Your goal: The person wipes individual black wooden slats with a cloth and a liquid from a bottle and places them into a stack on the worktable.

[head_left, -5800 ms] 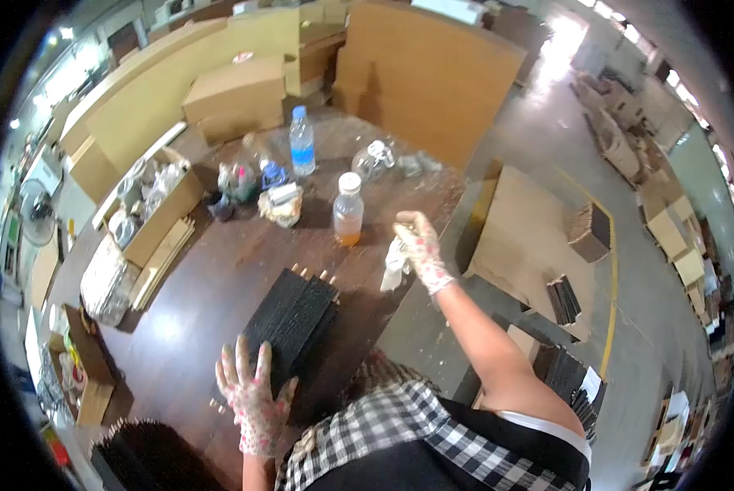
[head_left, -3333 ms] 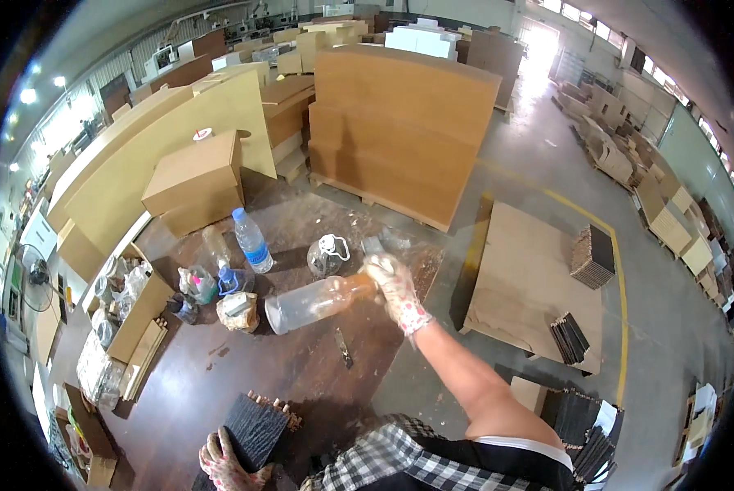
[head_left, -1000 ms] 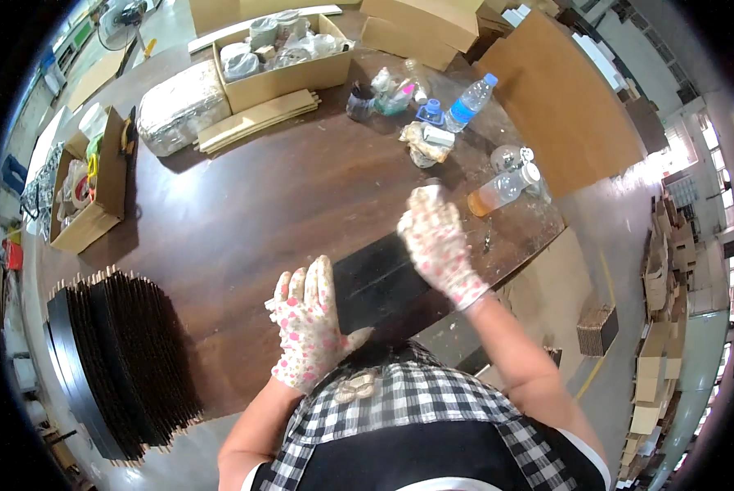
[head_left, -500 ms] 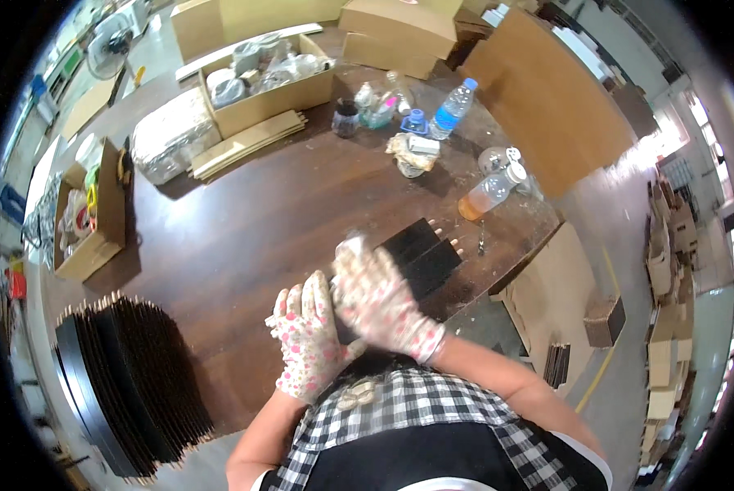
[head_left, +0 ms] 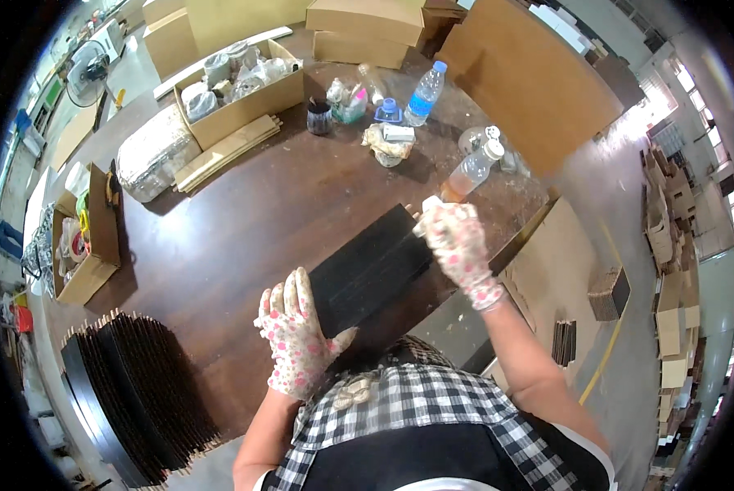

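Two flat black boards [head_left: 369, 266] lie side by side at a slant on the brown table, with pale pegs at their right ends, partly hidden. My left hand [head_left: 297, 335], in a white glove with pink dots, rests flat against their left end, fingers stretched and thumb spread along the near edge. At the right end is my right hand [head_left: 457, 241], in a matching glove, slightly blurred. Its fingers are curled, and a bit of something white shows at the fingertips, too small to name.
A stack of black boards with peg ends [head_left: 130, 393] stands at the left. Open cartons [head_left: 240, 102] of supplies, a wrapped bundle [head_left: 156, 155] and wooden strips [head_left: 228, 154] lie farther back. Bottles [head_left: 424, 98] and a dark cup [head_left: 319, 119] stand behind, with another bottle [head_left: 473, 170] beyond my right hand.
My right hand has swept from beside my left hand rightward along the boards to their far right end, uncovering the middle. My left hand stays nearly in place. The view has shifted slightly.
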### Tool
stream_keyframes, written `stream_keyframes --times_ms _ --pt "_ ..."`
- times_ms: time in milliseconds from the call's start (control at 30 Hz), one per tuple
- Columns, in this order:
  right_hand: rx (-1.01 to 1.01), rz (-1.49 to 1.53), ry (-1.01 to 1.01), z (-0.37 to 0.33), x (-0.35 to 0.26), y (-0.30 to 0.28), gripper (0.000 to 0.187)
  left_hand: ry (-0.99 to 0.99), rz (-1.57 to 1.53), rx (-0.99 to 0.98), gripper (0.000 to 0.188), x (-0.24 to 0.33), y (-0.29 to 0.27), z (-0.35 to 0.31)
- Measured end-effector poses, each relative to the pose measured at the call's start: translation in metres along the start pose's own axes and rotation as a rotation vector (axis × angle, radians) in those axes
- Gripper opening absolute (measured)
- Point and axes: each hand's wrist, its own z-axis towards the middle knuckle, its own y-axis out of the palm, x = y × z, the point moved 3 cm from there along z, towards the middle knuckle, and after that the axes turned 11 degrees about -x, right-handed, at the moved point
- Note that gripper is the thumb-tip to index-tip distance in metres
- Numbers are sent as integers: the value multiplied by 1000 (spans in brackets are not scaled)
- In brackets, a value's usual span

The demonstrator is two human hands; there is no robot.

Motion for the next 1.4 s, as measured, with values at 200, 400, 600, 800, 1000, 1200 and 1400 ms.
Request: stream_keyframes --times_ms 200,400,600,800,1000,1200,1400 --pt "-208 -70 -226 -23 -109 48 10 20 29 -12 115 1 4 5" --pt "-3 -302 -83 5 -22 28 16 4 3 -12 112 1 -3 2" --pt "28 -14 -425 -23 -134 55 20 22 41 -61 110 -3 5 0" --pt "-40 -280 -214 4 -57 31 14 -6 10 -46 112 0 1 1" --pt "-130 -54 -460 -2 -130 51 7 18 43 -31 113 -9 4 -1" --pt "-227 -340 -192 23 -92 46 14 24 -29 -27 110 11 -8 10" --pt "-158 -264 -294 13 -104 61 15 37 -33 66 117 -11 13 0"
